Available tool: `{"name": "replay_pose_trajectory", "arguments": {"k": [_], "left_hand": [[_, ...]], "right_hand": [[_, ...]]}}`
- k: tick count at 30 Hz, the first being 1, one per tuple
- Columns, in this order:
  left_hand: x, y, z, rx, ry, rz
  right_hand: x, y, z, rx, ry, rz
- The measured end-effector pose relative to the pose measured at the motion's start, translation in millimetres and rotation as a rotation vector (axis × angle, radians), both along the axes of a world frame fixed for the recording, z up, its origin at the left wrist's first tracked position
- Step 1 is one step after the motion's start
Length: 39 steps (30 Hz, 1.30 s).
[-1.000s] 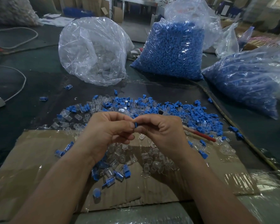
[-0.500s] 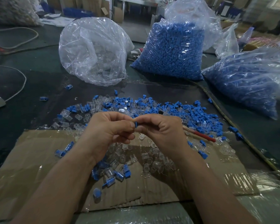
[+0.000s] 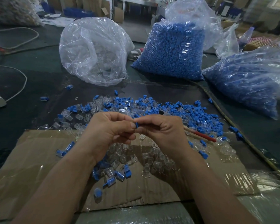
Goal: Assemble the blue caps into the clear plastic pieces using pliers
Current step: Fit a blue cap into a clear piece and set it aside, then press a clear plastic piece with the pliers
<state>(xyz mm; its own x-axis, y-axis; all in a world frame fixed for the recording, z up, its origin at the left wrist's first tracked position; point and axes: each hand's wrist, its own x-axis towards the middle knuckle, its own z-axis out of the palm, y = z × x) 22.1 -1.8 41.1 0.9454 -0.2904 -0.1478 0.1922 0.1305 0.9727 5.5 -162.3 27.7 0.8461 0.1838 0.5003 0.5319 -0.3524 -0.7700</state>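
1. Both hands are up together over the cardboard sheet (image 3: 39, 159), fingertips meeting. The left hand (image 3: 110, 130) is curled, thumb and forefinger pinching a blue cap (image 3: 137, 125). The right hand (image 3: 162, 131) is curled too, its fingertips closed on the same cap from the other side.
2. Only a thin sliver of the cap shows, standing roughly upright in view. Whether a clear plastic piece sits hidden in the right fingers cannot be told.
3. Key relation: the pliers (image 3: 204, 136) lie on the counter (image 3: 31, 78) just beyond and right of the right hand, partly hidden by it. The red handle runs out rightward (dark head end back in the heap). The right hand is the nearer, so picking them up looks like a short reach to the right.
4. The loose pile (image 3: 152, 105) of caps and clear pieces lies beyond the hands. Behind it stands a full bag of blue caps (image 3: 173, 52).
5. No readable writing, label or brand anywhere.
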Motion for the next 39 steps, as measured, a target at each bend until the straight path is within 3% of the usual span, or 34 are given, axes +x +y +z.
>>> {"name": "replay_pose_trajectory", "arguments": {"k": [6,12,14,17,23,26,39], "left_hand": [[2,1,-3,-0.011,0.01,-0.004],[3,0,-6,-0.034,0.012,0.004],[3,0,-6,-0.034,0.015,0.013],[3,0,-6,-0.039,0.012,0.027],[3,1,-6,-0.04,0.009,0.037],[3,0,-6,-0.035,0.001,0.034],[5,1,-10,-0.042,0.0,0.033]], "right_hand": [[-2,0,7,-0.125,0.143,-0.061],[5,-43,21,-0.35,0.317,-0.497],[6,-62,22,-0.469,0.461,-0.559],[5,-77,21,-0.688,0.679,-0.582],[2,-76,22,-0.869,0.872,-0.497],[2,-72,19,-0.945,0.865,-0.474],[7,-70,19,-0.781,0.834,-0.51]]}}
